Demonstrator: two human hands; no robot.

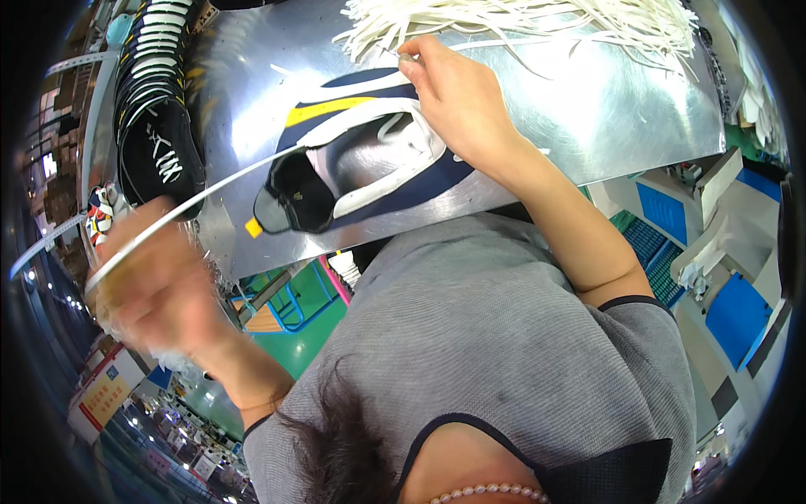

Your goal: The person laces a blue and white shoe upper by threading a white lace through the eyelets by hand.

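A shoe upper (pixel 395 193) in navy, white and yellow lies on the metal table in front of me, its black and grey tongue (pixel 295 195) spread toward the left. From its left part a white shoelace (pixel 220 186) runs taut to my left hand (pixel 159 281). That hand is raised off the table's left side and smeared by motion, with the lace passing into its fingers. My right hand (pixel 457 101) rests over the upper's far right edge. Its thumb and forefinger are pinched together, and what lies between them is too small to make out.
A pile of loose white laces (pixel 537 25) lies at the table's (pixel 579 118) far side. Along the left edge stands a long row of nested dark shoe uppers (pixel 159 151) with white lacing. Blue-panelled equipment (pixel 737 315) is beyond the right side.
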